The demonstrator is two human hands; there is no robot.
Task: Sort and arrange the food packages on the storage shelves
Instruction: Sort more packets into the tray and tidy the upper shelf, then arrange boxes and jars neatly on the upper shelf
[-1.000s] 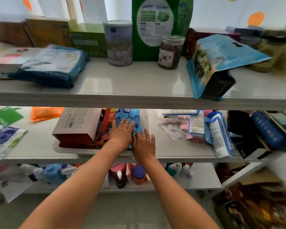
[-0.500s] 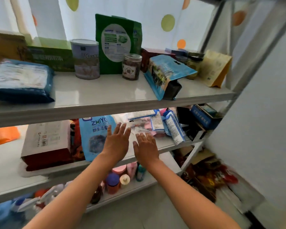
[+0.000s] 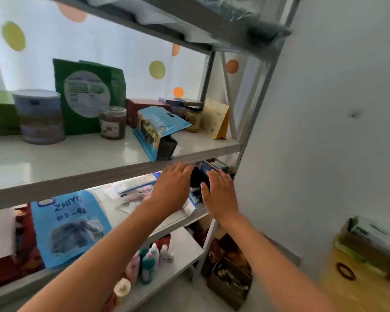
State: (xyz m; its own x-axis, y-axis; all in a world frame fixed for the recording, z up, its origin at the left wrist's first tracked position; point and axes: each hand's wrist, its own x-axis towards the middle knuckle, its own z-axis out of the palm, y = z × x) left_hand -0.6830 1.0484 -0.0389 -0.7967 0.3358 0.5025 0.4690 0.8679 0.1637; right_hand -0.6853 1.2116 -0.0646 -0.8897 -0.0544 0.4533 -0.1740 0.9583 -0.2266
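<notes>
Both of my hands reach into the right end of the middle shelf (image 3: 176,218). My left hand (image 3: 172,188) lies with fingers spread over a heap of small white and blue packets (image 3: 135,192). Beside it, my right hand (image 3: 218,192) has its fingers stretched toward a black package (image 3: 197,177) and a dark blue box (image 3: 208,167). Whether either hand touches or holds a package is hidden. A large blue ZHIYO bag (image 3: 68,226) leans at the left of the same shelf.
On the upper shelf (image 3: 88,161) stand a grey tin (image 3: 41,117), a green bag (image 3: 88,95), a brown jar (image 3: 113,122), a tipped blue bag (image 3: 158,129) and a beige pouch (image 3: 216,119). Bottles (image 3: 149,262) fill the low shelf. A white wall is at the right.
Both hands moved from the ZHIYO bag rightward to the packets at the shelf's right end. The view swung right and upward with them.
</notes>
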